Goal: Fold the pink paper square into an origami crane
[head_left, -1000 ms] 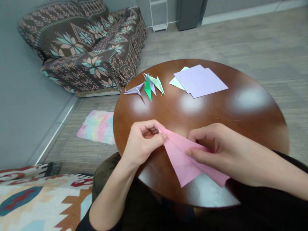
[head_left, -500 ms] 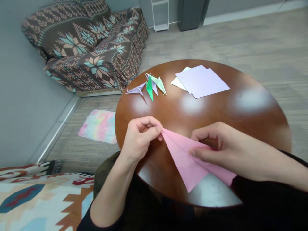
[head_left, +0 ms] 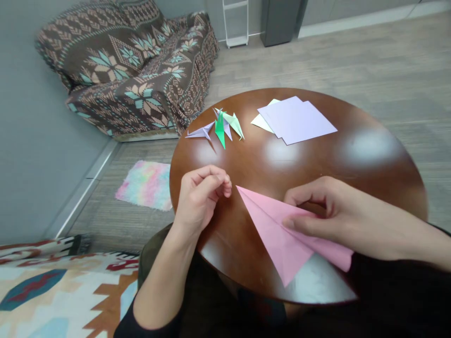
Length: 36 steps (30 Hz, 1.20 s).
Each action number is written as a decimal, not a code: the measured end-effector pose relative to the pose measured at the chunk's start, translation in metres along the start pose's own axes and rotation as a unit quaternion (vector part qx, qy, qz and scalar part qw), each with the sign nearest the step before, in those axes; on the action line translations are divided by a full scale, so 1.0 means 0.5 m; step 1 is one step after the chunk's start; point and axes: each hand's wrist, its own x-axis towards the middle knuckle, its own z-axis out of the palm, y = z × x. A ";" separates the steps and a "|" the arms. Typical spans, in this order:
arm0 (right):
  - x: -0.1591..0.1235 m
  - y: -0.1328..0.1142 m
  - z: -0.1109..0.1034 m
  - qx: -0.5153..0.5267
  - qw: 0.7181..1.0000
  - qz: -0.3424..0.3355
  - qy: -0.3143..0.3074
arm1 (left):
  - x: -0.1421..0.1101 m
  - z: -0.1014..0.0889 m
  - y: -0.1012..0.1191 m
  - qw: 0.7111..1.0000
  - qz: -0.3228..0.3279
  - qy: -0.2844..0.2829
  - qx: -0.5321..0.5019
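A folded sheet of pink origami paper (head_left: 275, 234) is pinched between the thumb and fingers of my right hand (head_left: 322, 209). The paper narrows to a sharp point on its left, and a lengthwise fold runs back from that tip. Just left of the tip, apart from it, is my left hand (head_left: 202, 195), its fingers curled and pressed together with nothing in them. Both hands are over the near part of the round brown table (head_left: 253, 164).
Several folded paper cranes, among them a green crane (head_left: 220, 129) and a lilac crane (head_left: 200, 132), lie at the table's far left. Flat lilac paper sheets (head_left: 298, 119) rest at the back over a pale green sheet (head_left: 262, 123). Behind stands a covered sofa (head_left: 134, 80).
My left hand has let go of the pink paper's tip and drawn back to the left. My right hand has shifted slightly right with the paper.
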 end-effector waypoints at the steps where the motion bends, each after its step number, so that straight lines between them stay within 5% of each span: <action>1: 0.000 0.001 0.000 0.004 1.000 0.000 -0.002 | 0.000 -0.001 0.001 1.000 -0.002 -0.005 -0.009; 7: -0.002 0.006 -0.001 0.010 1.000 0.005 -0.008 | -0.016 0.002 -0.003 0.994 -0.032 -0.097 0.027; 16: -0.001 0.001 0.002 0.014 1.000 0.017 0.000 | -0.033 0.028 -0.017 0.981 -0.076 -0.164 0.074; 29: 0.005 -0.010 0.004 0.015 0.999 0.003 0.042 | -0.038 0.045 -0.017 0.978 -0.075 -0.145 0.132; 36: 0.000 -0.012 0.002 -0.002 0.999 0.008 0.034 | -0.028 0.021 -0.012 0.989 -0.024 -0.106 0.099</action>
